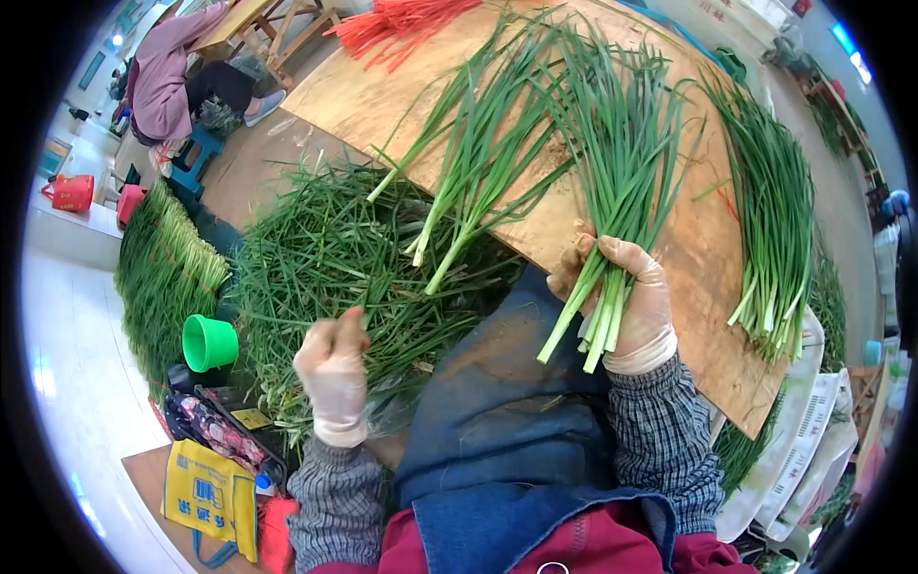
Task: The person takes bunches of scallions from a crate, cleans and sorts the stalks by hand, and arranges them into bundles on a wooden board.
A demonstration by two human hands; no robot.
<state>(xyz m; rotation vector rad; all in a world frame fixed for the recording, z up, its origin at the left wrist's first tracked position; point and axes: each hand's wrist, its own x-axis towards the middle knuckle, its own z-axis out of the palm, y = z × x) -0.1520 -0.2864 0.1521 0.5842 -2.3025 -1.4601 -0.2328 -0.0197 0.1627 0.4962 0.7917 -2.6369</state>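
My right hand (626,301), in a pale thin glove, is wrapped round the white stem ends of a bunch of green leafy stalks (626,163) at the wooden board's near edge. The leaves fan out over the board (703,316). To the left, my left hand (333,368), also gloved, is raised above a heap of loose green leaves (316,258), its fingers curled together; whether they hold anything is hidden. Smaller bunches of stalks (488,143) lie between the hands, their ends over the board's edge. A thicker bunch (770,210) rests at the board's right.
Red strips (402,27) lie at the board's far edge. At left are a green bucket (209,342), stacked bundles (167,277), a yellow bag (210,497) and a blue stool (198,158). A person in a mauve top (167,77) sits at the upper left.
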